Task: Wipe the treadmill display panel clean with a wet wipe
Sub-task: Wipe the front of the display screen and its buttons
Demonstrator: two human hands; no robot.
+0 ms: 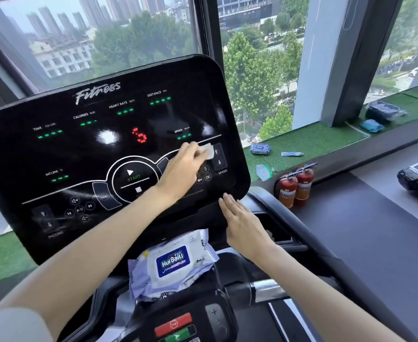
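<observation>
White wet wipe (208, 151) | gripped in left hand (182, 170) | against display panel (79, 151)

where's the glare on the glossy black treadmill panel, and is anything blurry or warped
Head view: a white glare spot sits on the glossy black display panel, left of the red lit digit; same view, the trees outside at top right look smeared; the wide-angle lens bends the dark window frames.
</observation>
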